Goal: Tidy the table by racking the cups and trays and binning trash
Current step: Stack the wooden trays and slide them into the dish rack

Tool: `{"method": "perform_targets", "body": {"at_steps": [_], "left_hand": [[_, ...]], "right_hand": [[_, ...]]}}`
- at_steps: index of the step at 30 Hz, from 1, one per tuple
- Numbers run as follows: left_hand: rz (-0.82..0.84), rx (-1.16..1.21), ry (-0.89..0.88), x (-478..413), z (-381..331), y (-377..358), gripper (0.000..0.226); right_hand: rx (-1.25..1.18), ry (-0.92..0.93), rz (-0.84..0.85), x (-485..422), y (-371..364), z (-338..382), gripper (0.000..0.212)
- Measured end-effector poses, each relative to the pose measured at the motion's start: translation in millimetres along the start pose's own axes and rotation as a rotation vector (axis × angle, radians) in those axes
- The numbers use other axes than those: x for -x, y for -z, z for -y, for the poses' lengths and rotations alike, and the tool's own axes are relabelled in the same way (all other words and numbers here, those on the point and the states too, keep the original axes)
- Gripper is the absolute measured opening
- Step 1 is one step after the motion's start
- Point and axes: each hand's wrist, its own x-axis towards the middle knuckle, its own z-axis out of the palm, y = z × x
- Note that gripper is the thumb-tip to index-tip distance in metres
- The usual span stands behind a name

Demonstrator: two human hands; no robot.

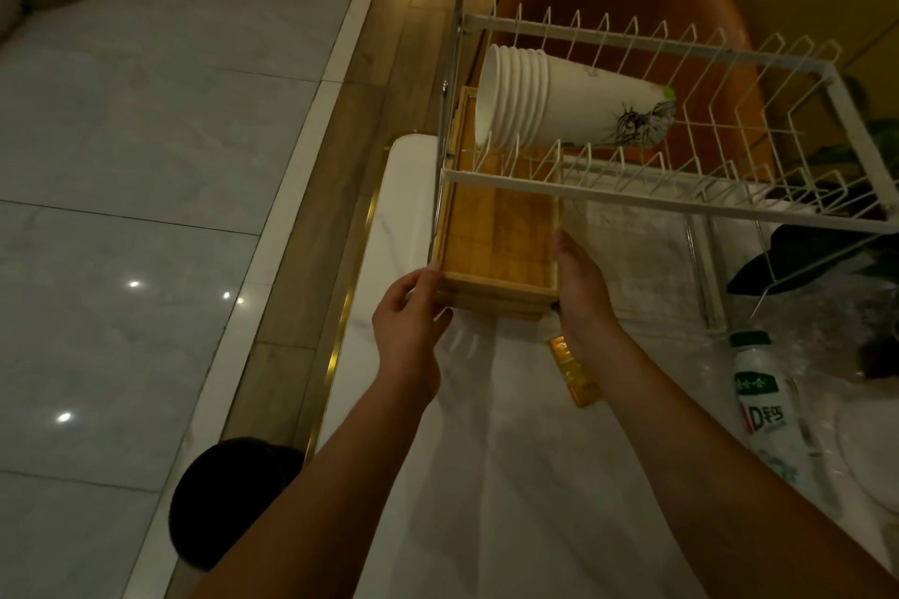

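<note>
I see the stack of wooden trays (496, 253) at frame centre, far end under the top tier of the white wire rack (632, 204). The near end is gripped from both sides: left hand (408, 321) curled on the left corner, right hand (584, 287) clasping the right edge. At 1 o'clock, nested paper cups (559, 107) lie sideways on the rack. An orange packet (574, 375) lies on the white table (486, 477) at 5 and a bottle (764, 409) at 4 — a black bin (228, 501) stands on the floor at 7.
</note>
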Motion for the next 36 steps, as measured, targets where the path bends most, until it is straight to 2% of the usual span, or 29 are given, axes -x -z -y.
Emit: {"method": "perform_targets", "body": {"at_steps": [3,6,13,17,18,21,22,28,30,34,36], "left_hand": [[0.009,0.007,-0.013,-0.7,1.7,1.7,0.037],[0.013,0.011,-0.012,-0.5,2.4,1.4,0.038],[0.016,-0.008,-0.013,-2.7,1.3,-0.7,0.040],[0.009,-0.004,-0.014,-2.4,2.4,-0.5,0.039],[0.008,-0.007,-0.013,-2.2,2.4,-0.9,0.038],[0.011,-0.021,-0.013,-2.1,2.3,-1.1,0.034],[0.012,-0.022,-0.013,-2.2,2.1,-0.8,0.034],[0.020,-0.044,-0.005,-1.2,0.0,0.5,0.040],[0.029,-0.057,0.012,-0.4,-2.5,0.7,0.042],[0.045,-0.110,0.021,3.8,-9.1,5.9,0.045],[0.043,-0.147,-0.009,7.1,-9.9,11.8,0.046]], "right_hand": [[0.052,0.056,-0.020,0.1,-0.3,-0.3,0.052],[0.086,0.095,-0.019,-0.7,1.6,0.6,0.047],[0.072,0.055,-0.062,-7.0,1.3,1.1,0.045],[0.059,0.037,-0.060,-6.2,1.9,0.5,0.026],[0.061,0.038,-0.045,-5.8,2.5,0.8,0.027],[0.071,0.019,-0.010,-7.7,5.1,1.4,0.063],[0.073,0.015,-0.003,-7.9,5.6,1.9,0.069],[0.053,-0.023,0.002,-6.1,5.1,4.2,0.073],[0.060,-0.043,0.010,-6.7,6.0,5.2,0.068],[-0.007,-0.025,0.032,1.3,13.4,8.4,0.035],[-0.025,-0.007,-0.009,10.0,23.4,7.3,0.028]]}}
